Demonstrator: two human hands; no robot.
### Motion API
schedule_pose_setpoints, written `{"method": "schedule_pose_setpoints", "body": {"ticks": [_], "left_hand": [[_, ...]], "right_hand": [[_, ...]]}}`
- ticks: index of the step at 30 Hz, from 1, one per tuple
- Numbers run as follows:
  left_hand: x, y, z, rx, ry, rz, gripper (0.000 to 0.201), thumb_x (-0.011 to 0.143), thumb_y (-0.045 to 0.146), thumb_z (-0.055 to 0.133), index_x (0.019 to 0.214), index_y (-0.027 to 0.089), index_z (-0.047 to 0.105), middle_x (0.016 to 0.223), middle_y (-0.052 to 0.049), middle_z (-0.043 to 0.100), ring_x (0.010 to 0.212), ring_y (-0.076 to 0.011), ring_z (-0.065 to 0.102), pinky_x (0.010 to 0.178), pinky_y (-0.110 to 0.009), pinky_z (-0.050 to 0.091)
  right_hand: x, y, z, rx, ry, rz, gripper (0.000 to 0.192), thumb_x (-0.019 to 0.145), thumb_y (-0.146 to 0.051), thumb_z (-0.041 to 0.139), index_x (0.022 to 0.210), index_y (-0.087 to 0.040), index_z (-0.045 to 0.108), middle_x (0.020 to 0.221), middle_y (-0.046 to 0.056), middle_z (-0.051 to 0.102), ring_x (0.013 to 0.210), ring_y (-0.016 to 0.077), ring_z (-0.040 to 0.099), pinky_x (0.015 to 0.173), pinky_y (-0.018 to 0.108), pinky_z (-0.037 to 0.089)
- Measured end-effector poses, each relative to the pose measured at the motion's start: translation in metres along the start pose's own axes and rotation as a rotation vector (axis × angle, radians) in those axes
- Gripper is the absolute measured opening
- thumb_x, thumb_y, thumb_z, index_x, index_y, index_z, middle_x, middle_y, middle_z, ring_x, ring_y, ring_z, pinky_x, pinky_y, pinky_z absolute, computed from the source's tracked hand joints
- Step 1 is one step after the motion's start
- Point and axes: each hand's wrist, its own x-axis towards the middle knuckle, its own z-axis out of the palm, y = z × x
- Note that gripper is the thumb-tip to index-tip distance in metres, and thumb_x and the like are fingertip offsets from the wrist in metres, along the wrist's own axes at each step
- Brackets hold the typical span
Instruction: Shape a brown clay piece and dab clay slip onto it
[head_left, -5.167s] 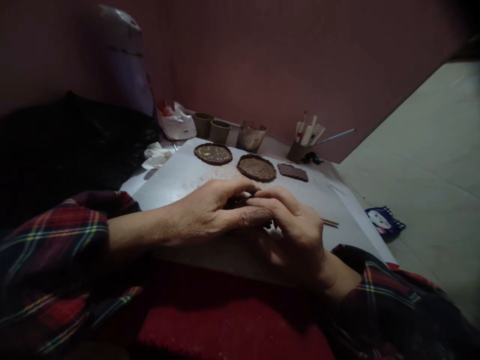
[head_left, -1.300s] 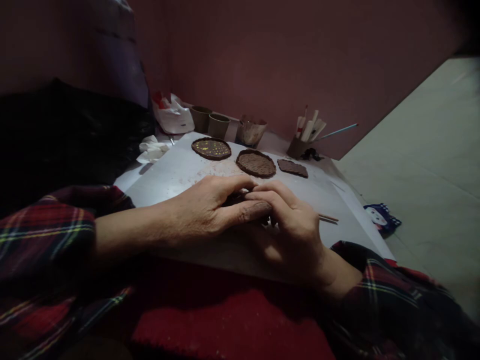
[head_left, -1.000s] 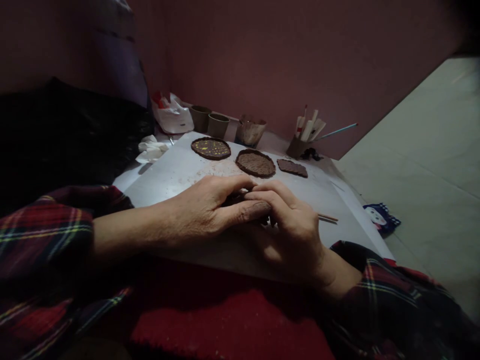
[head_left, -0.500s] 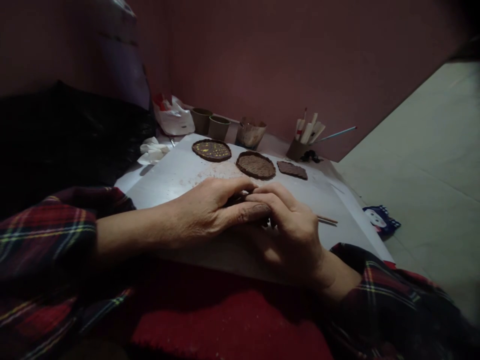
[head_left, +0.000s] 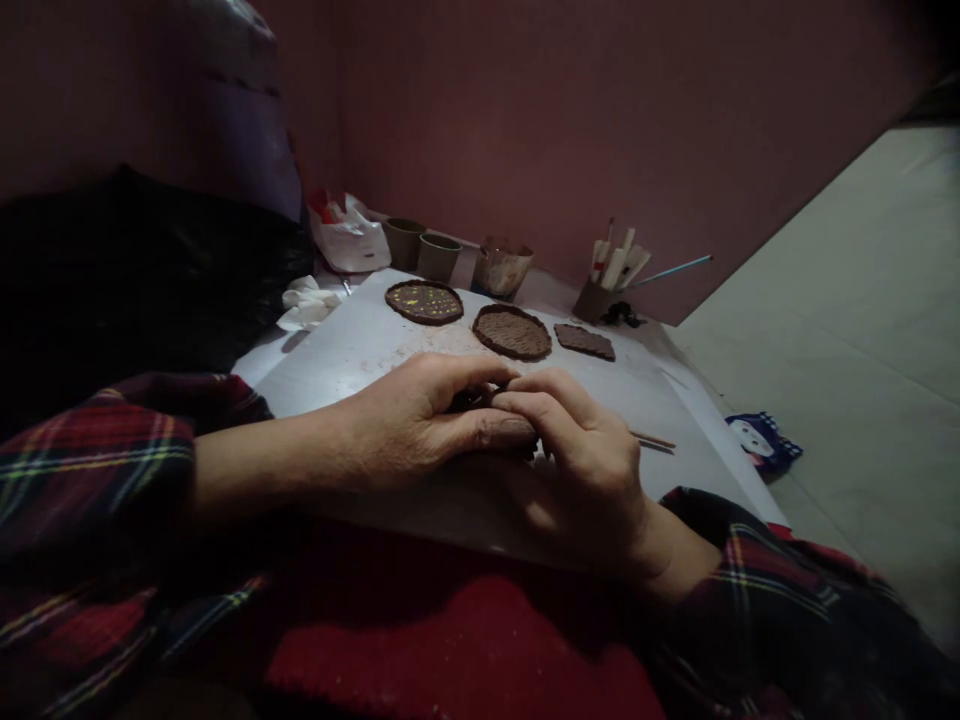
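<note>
My left hand [head_left: 420, 425] and my right hand [head_left: 589, 475] meet fingertip to fingertip over a small dark clay piece [head_left: 469, 399], which they almost wholly hide. Both hands pinch it against the white sheet [head_left: 349, 350] that lies over my lap. A thin wooden stick [head_left: 654, 440] pokes out just right of my right hand; whether that hand holds it cannot be seen. Both sleeves are red plaid.
Beyond the hands lie a yellow-dotted clay disc [head_left: 424, 302], a ridged clay disc [head_left: 512, 332] and a small flat clay slab [head_left: 584, 341]. Two cups [head_left: 439, 257], a jar [head_left: 501, 268], a tool holder [head_left: 596, 298], a plastic bag [head_left: 346, 240] and tissue [head_left: 307, 303] line the wall. A doll-print cloth [head_left: 763, 442] lies on the floor at the right.
The hands stay pressed together on the clay; only the fingertips shift slightly. The view has drifted a little.
</note>
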Motion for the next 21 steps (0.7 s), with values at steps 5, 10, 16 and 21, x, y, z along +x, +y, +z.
{"method": "schedule_pose_setpoints", "body": {"ticks": [5, 10, 16, 21], "left_hand": [[0.0002, -0.0004, -0.0005, 0.008, -0.002, -0.014, 0.019, 0.088, 0.027, 0.057, 0.101, 0.014, 0.064, 0.099, -0.001, 0.070, 0.094, -0.0162, 0.064, 0.078, -0.020, 0.048], [-0.0015, -0.0069, -0.0027, 0.046, -0.011, 0.014, 0.028, 0.091, 0.037, 0.053, 0.106, 0.016, 0.064, 0.106, -0.002, 0.070, 0.096, -0.0170, 0.064, 0.080, -0.021, 0.047], [-0.0023, -0.0077, -0.0041, 0.108, 0.008, 0.077, 0.038, 0.091, 0.040, 0.054, 0.121, 0.017, 0.060, 0.116, -0.003, 0.068, 0.102, -0.0170, 0.062, 0.085, -0.021, 0.045], [-0.0017, -0.0056, -0.0028, 0.136, 0.042, 0.064, 0.042, 0.090, 0.041, 0.055, 0.124, 0.016, 0.057, 0.118, -0.004, 0.067, 0.104, -0.0179, 0.061, 0.088, -0.024, 0.044]], "right_hand": [[-0.0010, 0.0008, 0.0006, -0.005, 0.001, -0.031, 0.021, 0.080, -0.019, 0.064, 0.100, -0.018, 0.058, 0.097, 0.010, 0.063, 0.090, 0.0210, 0.063, 0.076, 0.035, 0.057], [0.0006, -0.0012, 0.0007, 0.022, -0.003, 0.014, 0.021, 0.080, -0.018, 0.064, 0.101, -0.016, 0.058, 0.098, 0.010, 0.064, 0.090, 0.0206, 0.063, 0.076, 0.034, 0.056], [0.0028, -0.0013, 0.0020, 0.050, 0.050, 0.049, 0.021, 0.081, -0.013, 0.059, 0.101, -0.019, 0.057, 0.098, 0.009, 0.066, 0.089, 0.0183, 0.065, 0.074, 0.032, 0.057], [0.0023, 0.0018, 0.0014, 0.036, 0.067, 0.056, 0.024, 0.082, -0.014, 0.058, 0.105, -0.018, 0.057, 0.102, 0.009, 0.066, 0.094, 0.0183, 0.065, 0.077, 0.032, 0.056]]}}
